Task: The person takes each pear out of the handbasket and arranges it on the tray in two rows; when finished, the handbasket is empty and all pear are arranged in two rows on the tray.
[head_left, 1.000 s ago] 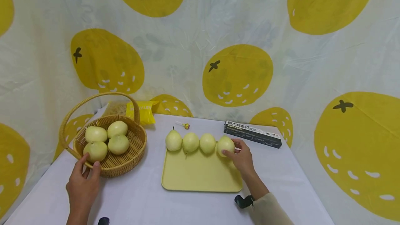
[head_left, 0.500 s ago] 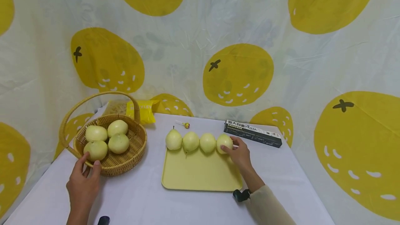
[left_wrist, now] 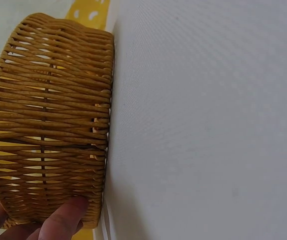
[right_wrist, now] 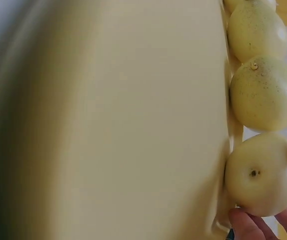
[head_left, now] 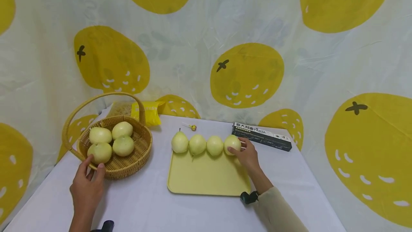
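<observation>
Box: The dark box is lying slanted behind the tray's right side, showing "意大利面" and "PASTA" on its white band, with a smaller line beginning "Blackpepper" below.
Bag: The yellow bag is sitting behind the basket, carrying pale letters that the handle is partly covering.
Right hand: The right hand is holding the end pear, thumb on the near side and fingers round the outer side.
End pear: It is standing at the right end of a row, next to the third pear, by the far edge of the yellow tray; whether it is resting on the rim or just behind it is hard to tell.
Rest of row: The second pear and the stemmed pear are continuing the line leftward.
Change: A second ago the end pear was showing lower than its neighbour in the head view; now it is sitting about level.
Left hand: The left hand is gripping the wicker basket, thumb pressing the outer wall, just as before.
Basket load: Four pears are clustering inside, toward the left.
Lollipop: A lollipop is lying behind the row.
</observation>
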Tool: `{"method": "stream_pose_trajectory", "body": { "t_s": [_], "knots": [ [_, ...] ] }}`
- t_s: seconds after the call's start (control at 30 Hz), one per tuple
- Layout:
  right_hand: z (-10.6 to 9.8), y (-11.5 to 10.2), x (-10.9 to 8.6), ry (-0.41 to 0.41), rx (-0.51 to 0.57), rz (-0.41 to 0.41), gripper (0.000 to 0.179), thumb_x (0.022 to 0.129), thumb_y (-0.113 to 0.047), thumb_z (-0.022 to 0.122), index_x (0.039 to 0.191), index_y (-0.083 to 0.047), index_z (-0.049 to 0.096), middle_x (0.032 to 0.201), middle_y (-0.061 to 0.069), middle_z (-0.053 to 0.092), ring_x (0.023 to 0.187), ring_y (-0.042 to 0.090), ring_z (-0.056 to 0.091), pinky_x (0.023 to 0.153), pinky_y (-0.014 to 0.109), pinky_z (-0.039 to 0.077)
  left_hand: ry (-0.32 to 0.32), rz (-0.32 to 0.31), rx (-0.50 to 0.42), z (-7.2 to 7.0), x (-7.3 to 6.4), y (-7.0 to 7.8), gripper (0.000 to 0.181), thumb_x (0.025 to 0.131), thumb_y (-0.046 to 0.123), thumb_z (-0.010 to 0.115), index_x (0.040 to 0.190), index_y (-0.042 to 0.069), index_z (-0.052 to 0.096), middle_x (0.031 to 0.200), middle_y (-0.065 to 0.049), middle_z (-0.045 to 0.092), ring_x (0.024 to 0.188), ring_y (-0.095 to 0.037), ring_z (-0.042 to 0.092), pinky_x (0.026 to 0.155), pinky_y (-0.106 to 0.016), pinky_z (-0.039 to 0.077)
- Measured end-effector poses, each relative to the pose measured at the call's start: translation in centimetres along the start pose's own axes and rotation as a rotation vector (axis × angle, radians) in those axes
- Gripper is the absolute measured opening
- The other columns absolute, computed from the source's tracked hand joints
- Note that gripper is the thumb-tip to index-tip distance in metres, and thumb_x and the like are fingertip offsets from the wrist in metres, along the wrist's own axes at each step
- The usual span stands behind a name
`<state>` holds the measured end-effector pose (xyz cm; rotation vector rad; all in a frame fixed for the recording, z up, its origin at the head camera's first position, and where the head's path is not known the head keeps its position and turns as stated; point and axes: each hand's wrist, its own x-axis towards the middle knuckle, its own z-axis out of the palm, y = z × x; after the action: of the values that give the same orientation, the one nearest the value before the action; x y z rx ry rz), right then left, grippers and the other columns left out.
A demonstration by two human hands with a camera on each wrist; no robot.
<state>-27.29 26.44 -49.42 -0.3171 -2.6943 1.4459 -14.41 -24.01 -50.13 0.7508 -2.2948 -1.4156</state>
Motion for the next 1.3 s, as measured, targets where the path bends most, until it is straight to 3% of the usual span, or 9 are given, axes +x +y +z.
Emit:
{"method": "stream_pose_trajectory", "body": {
  "t_s": [0.23, 0.5, 0.87, 1.3],
  "knots": [
    [-0.2, -0.1, -0.2, 0.028, -0.04, -0.04, 0.077, 0.088, -0.033, 0.088, 0.153, -0.014, 0.051, 0.15, 0.022, 0.059, 0.137, 0.04, 0.059, 0.113, 0.054, 0.055, 0.003, -0.004, 0.007, 0.1, 0.1, 0.1, 0.066, 0.109, 0.043, 0.05, 0.169, 0.02, 0.032, 0.174, -0.012, 0.028, 0.151, -0.048, 0.044, 0.12, -0.063, 0.043],
    [-0.2, -2.2, -1.6, 0.102, -0.082, -0.184, 0.071, 0.085, -0.026, 0.091, 0.147, -0.011, 0.059, 0.149, 0.019, 0.058, 0.138, 0.04, 0.053, 0.116, 0.058, 0.049, 0.005, -0.001, 0.015, 0.1, 0.1, 0.2, 0.066, 0.11, 0.043, 0.049, 0.169, 0.019, 0.031, 0.175, -0.012, 0.027, 0.152, -0.048, 0.042, 0.12, -0.063, 0.043],
    [1.5, -7.9, -4.9, 0.068, 0.102, -0.383, 0.068, 0.083, -0.023, 0.093, 0.144, -0.019, 0.063, 0.151, 0.005, 0.056, 0.146, 0.031, 0.052, 0.128, 0.044, 0.045, -0.001, -0.005, 0.016, 0.1, 0.1, 0.0, 0.066, 0.11, 0.044, 0.049, 0.169, 0.021, 0.031, 0.175, -0.013, 0.026, 0.15, -0.049, 0.044, 0.119, -0.063, 0.044],
    [6.3, -12.6, -7.1, 0.035, 0.24, -0.534, 0.07, 0.08, -0.02, 0.096, 0.142, -0.017, 0.064, 0.143, -0.001, 0.063, 0.142, 0.018, 0.054, 0.128, 0.032, 0.044, 0.002, 0.004, 0.006, 0.1, 0.0, -0.1, 0.066, 0.11, 0.043, 0.05, 0.169, 0.02, 0.032, 0.174, -0.013, 0.027, 0.149, -0.05, 0.045, 0.119, -0.063, 0.043]
  ]
}}
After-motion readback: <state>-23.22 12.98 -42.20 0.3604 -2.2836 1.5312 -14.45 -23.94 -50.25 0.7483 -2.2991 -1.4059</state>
